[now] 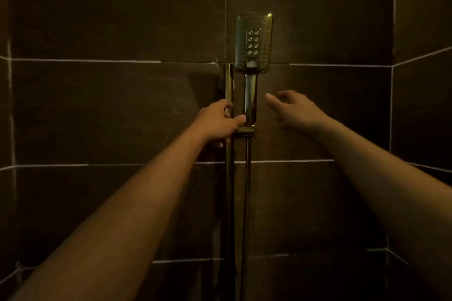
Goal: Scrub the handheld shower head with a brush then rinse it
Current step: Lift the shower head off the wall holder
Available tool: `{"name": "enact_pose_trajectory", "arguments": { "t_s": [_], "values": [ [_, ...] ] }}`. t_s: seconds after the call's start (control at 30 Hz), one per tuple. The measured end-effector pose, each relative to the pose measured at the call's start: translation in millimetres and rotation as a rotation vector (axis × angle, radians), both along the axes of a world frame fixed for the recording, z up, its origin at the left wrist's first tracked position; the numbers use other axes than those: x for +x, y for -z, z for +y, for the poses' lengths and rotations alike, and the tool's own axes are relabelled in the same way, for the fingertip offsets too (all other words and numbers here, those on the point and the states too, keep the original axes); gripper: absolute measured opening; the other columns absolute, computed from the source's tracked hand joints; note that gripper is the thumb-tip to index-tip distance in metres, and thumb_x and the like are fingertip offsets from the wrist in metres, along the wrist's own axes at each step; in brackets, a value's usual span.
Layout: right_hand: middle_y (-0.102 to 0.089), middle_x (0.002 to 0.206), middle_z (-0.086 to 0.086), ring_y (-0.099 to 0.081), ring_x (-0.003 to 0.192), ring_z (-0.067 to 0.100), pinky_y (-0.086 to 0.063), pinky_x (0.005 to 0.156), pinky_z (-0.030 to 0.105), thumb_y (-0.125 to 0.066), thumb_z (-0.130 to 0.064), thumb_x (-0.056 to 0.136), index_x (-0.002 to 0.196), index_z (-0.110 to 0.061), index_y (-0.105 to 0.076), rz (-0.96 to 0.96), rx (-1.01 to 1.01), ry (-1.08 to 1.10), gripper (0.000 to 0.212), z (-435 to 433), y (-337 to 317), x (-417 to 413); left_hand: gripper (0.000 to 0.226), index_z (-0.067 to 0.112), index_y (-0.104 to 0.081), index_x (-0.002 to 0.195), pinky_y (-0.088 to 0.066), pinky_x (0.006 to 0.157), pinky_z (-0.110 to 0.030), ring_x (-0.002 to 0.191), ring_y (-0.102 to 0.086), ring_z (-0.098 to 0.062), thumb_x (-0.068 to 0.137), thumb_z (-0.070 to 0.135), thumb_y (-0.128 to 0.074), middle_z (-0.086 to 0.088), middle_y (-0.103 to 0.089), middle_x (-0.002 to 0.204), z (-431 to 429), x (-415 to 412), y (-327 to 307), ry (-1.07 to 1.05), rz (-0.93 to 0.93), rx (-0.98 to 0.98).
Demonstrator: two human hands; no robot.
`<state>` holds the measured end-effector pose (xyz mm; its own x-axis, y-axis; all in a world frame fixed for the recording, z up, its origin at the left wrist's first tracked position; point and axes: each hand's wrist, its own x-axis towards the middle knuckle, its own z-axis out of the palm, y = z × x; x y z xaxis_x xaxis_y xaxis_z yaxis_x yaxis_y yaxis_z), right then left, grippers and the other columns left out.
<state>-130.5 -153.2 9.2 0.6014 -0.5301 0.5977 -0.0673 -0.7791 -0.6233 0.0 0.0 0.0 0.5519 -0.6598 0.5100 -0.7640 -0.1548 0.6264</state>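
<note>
The handheld shower head [253, 43] stands upright in its holder [245, 129] beside the rail [229, 80]. In the dim light the left hand [217, 121] seems to grip the rail, its thumb touching the handle's foot. The right hand [293, 109] hovers just right of the handle, fingers loose, holding nothing.

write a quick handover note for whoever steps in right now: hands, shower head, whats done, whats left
left hand: fingers curled round the slide rail beside the holder, thumb at the foot of the handle.
right hand: open and empty, beside the handle, not touching it.
shower head: upright, seated in the holder, spray face toward the camera; hose hangs below.
done: nothing visible; no brush in view, no water seen running.
left: lift the shower head out, scrub it, rinse it.
</note>
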Motion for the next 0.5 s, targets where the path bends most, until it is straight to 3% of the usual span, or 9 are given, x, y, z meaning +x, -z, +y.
{"name": "enact_pose_trajectory", "arguments": {
  "t_s": [0.13, 0.3, 0.37, 0.5],
  "values": [
    [-0.058, 0.142, 0.011, -0.062, 0.121, 0.03, -0.055, 0.1, 0.053, -0.051, -0.06, 0.096, 0.151, -0.012, -0.042, -0.084, 0.066, -0.011, 0.074, 6, -20, 42, 0.063, 0.029, -0.03, 0.149, -0.057, 0.051, -0.028, 0.082, -0.073, -0.024, 0.094, 0.032, -0.062, -0.003, -0.059, 0.121, -26, 14, -11, 0.096, 0.057, 0.067],
    [-0.072, 0.109, 0.007, -0.071, 0.101, 0.026, -0.058, 0.094, 0.055, -0.053, -0.042, 0.099, 0.119, -0.018, -0.063, -0.159, 0.147, -0.045, 0.033, -2, -34, 82, 0.06, 0.032, -0.027, 0.142, -0.05, 0.041, -0.02, 0.067, -0.072, -0.019, 0.094, 0.02, -0.061, -0.009, -0.058, 0.116, -48, 30, -17, 0.149, 0.038, 0.102],
    [-0.071, 0.114, 0.007, -0.071, 0.103, 0.027, -0.059, 0.093, 0.054, -0.054, -0.041, 0.096, 0.127, -0.02, -0.061, -0.203, 0.154, -0.037, 0.038, -7, -36, 89, 0.058, 0.033, -0.031, 0.14, -0.05, 0.04, -0.02, 0.065, -0.071, -0.017, 0.094, 0.018, -0.062, -0.009, -0.056, 0.119, -55, 36, -14, 0.145, 0.039, 0.057],
    [-0.069, 0.116, 0.009, -0.073, 0.1, 0.026, -0.061, 0.089, 0.05, -0.052, -0.024, 0.105, 0.134, -0.023, -0.055, -0.223, 0.189, -0.065, 0.029, -10, -42, 86, 0.057, 0.03, -0.044, 0.137, -0.059, 0.057, -0.03, 0.091, -0.067, -0.023, 0.088, 0.018, -0.07, -0.009, -0.055, 0.128, -69, 44, -12, 0.091, -0.028, -0.071]
  ]
}}
